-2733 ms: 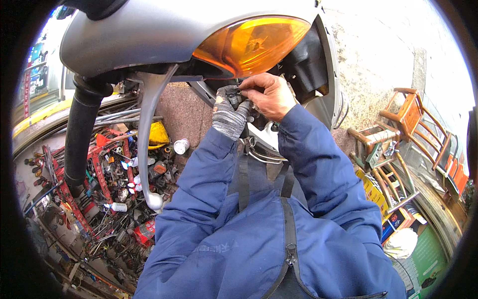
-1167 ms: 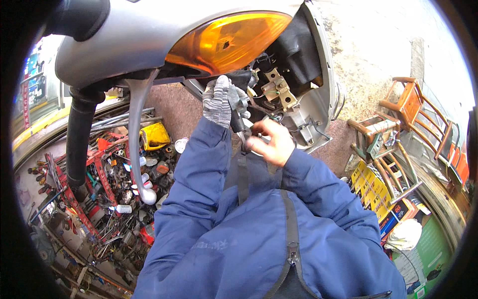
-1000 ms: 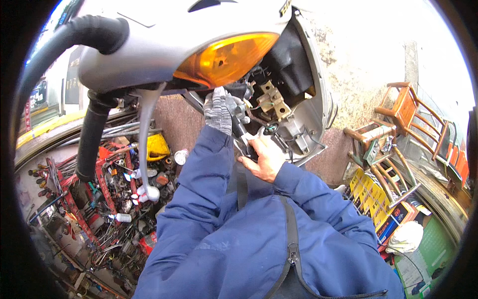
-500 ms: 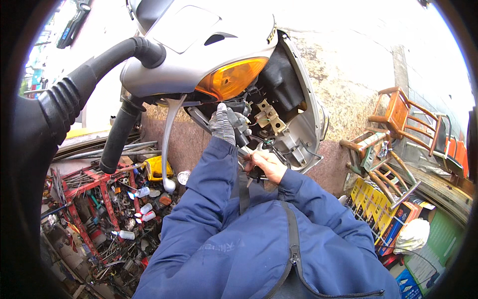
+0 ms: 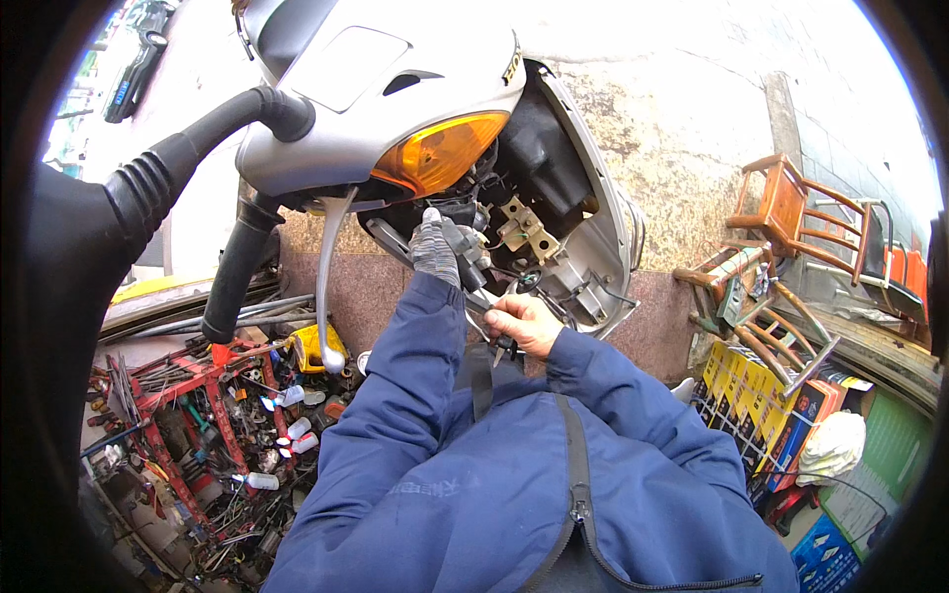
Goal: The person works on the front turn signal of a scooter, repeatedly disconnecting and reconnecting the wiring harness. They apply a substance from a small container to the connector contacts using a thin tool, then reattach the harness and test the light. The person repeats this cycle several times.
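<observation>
A silver scooter front [image 5: 346, 79] with an amber indicator lens [image 5: 435, 148] has an opened cavity showing black plastic, wiring and a metal bracket [image 5: 524, 227]. My left hand [image 5: 435, 247], in a grey striped knit glove, grips a dark mechanical part [image 5: 465, 252] beneath the lens. Just below it, my bare right hand [image 5: 526, 326] has curled fingers round a black-handled metal tool [image 5: 504, 346] at the lower end of that part; the tool's exact kind is unclear. A silver brake lever [image 5: 331, 287] hangs left of my hands, beside a black grip [image 5: 237, 277].
A black mirror stalk [image 5: 178, 158] reaches across the upper left. A red rack [image 5: 203, 381] amid scattered tools, bottles and a yellow container [image 5: 312, 348] lies lower left. Wooden chairs [image 5: 766, 208], yellow boxes [image 5: 722, 390] and a white cloth [image 5: 830, 450] are at right. A car [image 5: 133, 74] appears upper left.
My right hand has dropped from the top of the gloved hand to below it, onto the tool. My view has shifted, showing more of the mirror stalk and cavity, with the scooter body appearing smaller.
</observation>
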A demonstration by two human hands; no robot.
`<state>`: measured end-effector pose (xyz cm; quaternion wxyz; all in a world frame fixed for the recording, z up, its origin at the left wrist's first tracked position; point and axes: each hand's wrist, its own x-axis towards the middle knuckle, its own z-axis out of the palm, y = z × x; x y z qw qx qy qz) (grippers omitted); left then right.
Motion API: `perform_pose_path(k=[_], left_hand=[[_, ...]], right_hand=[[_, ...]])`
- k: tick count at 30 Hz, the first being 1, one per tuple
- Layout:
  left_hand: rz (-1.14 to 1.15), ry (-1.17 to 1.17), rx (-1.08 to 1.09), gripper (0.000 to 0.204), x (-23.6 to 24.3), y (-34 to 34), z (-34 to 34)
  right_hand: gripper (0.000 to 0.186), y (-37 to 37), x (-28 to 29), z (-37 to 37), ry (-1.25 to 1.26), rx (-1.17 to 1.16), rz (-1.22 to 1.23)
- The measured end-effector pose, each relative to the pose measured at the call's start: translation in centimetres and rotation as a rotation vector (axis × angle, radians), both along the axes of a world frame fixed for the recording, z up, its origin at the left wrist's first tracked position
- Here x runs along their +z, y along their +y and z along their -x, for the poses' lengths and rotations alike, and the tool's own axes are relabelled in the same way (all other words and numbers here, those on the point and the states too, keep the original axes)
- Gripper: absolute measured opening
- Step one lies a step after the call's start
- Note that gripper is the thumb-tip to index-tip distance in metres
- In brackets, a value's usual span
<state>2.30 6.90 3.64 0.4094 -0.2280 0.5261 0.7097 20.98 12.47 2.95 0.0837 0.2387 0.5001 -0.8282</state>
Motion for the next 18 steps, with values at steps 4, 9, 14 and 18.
perform_pose_path(k=[4, 9, 14, 18], left_hand=[[0.037, 0.109, 0.136, 0.044, -1.7, 0.3, 0.4], [-0.015, -0.039, 0.045, 0.044, -3.7, -0.2, 1.4], [-0.018, -0.032, 0.108, 0.036, -3.2, -0.3, 1.2], [-0.064, -0.038, -0.014, 0.039, -1.6, -0.6, 0.9]], right_hand=[[0.039, -0.3, 1.9, 0.3, -0.086, 0.0, -0.419], [0.04, 0.1, 4.2, 0.5, 0.016, 0.04, -0.893], [0.032, -0.1, 4.0, 0.3, 0.069, 0.03, -0.821], [0.028, -0.3, 2.3, 0.6, 0.01, 0.011, -0.301]])
